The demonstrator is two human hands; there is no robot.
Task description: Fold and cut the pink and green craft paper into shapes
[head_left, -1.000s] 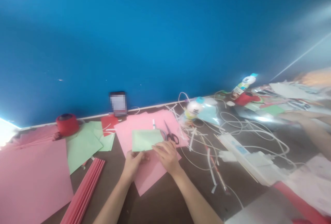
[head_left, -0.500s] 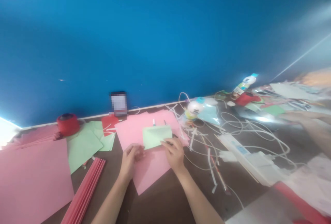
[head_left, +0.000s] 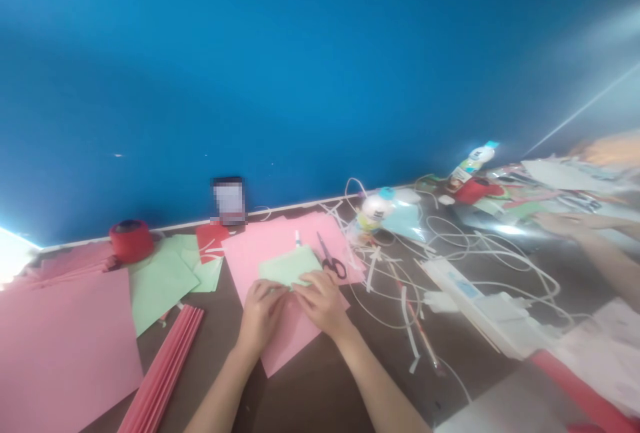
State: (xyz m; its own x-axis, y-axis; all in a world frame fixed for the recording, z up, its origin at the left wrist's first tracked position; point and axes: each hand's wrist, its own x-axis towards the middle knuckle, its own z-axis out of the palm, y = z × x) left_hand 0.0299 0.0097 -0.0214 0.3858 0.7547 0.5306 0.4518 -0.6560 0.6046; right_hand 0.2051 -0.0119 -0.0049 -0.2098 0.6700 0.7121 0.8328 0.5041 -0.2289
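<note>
Scissors (head_left: pixel 328 259) reappear as left hand (head_left: pixel 261 310) seemingly pinches green paper (head_left: pixel 293 262).

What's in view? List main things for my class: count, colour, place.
wall: one, blue, behind
table: one, brown, below
held sheet: one, green, centre
pink sheets: several, pink, centre and left
scissors: one pair, dark-handled, right of held sheet
green sheets: several, green, left
red roll: one, red, left
pleated paper: one, red, left
bottles: two, white with blue caps, right
power strip: one, white, right
left hand: one, bare, centre
right hand: one, bare, centre
</note>
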